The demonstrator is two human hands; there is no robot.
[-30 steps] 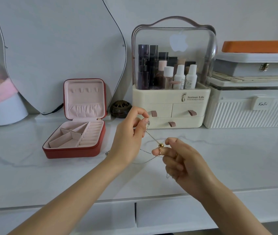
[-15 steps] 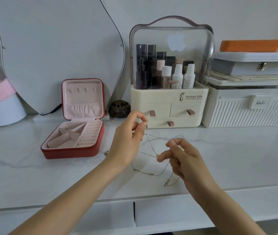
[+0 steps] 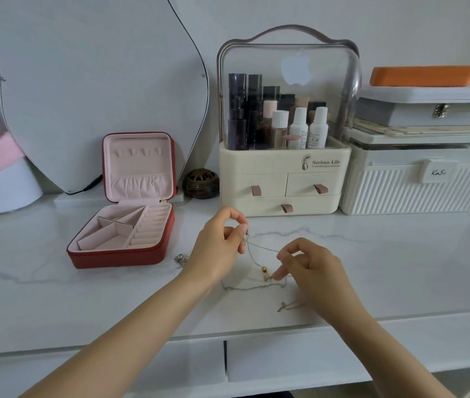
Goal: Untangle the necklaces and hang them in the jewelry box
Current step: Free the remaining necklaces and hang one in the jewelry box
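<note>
Centrally, above the white marble-patterned tabletop (image 3: 400, 268), the left hand (image 3: 219, 248) pinched one end of the thin tangled metal chain necklaces (image 3: 252, 287) between thumb and forefinger. From that pinch a strand ran down and to the right to a small gold bead (image 3: 264, 270), just beside the fingertips of the right hand (image 3: 311, 268), which pinched the chain there with its fingers curled. Below both hands a loop of chain lay slack on the tabletop, with a clasp end trailing near the right wrist. Left of the hands, apart from the chains, the red square jewelry box with pink lining (image 3: 124, 225) stood open, lid upright.
</note>
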